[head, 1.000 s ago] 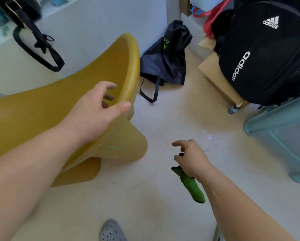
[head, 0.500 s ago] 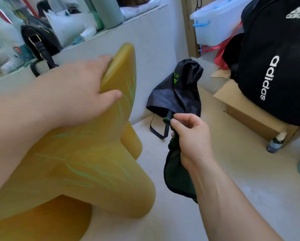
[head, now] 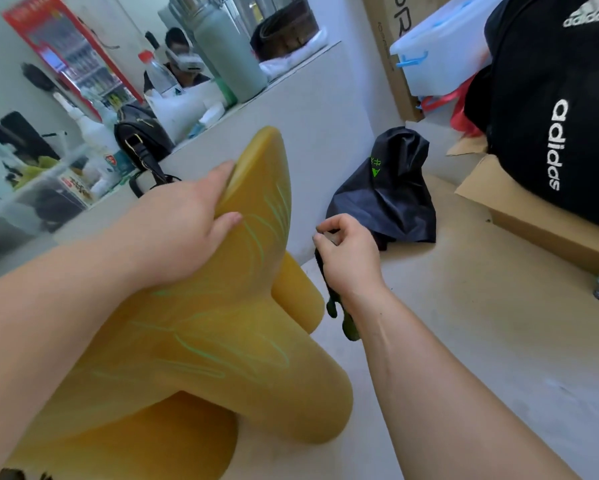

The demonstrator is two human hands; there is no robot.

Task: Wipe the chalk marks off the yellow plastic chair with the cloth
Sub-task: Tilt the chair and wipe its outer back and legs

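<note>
The yellow plastic chair (head: 201,348) lies tipped on the floor, filling the lower left. Pale green chalk marks (head: 256,237) streak its surface. My left hand (head: 183,223) grips the chair's upper edge, fingers behind it and thumb on the front. To the right of the chair, my right hand (head: 350,258) holds a dark green cloth (head: 345,317). The cloth hangs down below the hand, mostly hidden by my wrist. It is apart from the chair.
A low white wall (head: 312,109) stands behind the chair, with a flask, a handbag and bottles on its ledge. A dark bag (head: 391,199) lies on the floor. A black backpack (head: 551,109) sits on a cardboard box (head: 533,216) at right.
My right hand lifted the green cloth from the floor to beside the chair. My left hand took hold of the chair's edge, and the chalked side came into view.
</note>
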